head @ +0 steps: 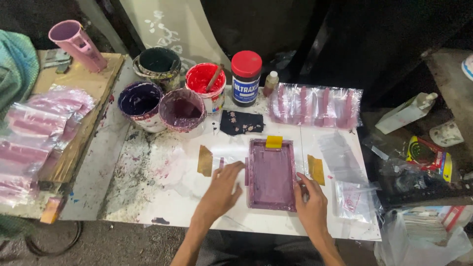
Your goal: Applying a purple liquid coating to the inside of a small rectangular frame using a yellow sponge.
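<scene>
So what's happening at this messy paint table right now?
A person has both hands at a small purple-stained frame lying flat on the white table. The left hand rests flat beside its left edge; the right hand touches its right edge. Open paint pots and a red-lidded jar stand behind.

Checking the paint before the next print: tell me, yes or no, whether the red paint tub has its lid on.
No, the red paint tub stands open with a stick resting in the paint.

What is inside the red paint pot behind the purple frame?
The red paint pot holds bright red paint coating its inside, with a brown stick leaning out over the rim. The stick's lower end and the pot's bottom are covered by paint.
</scene>
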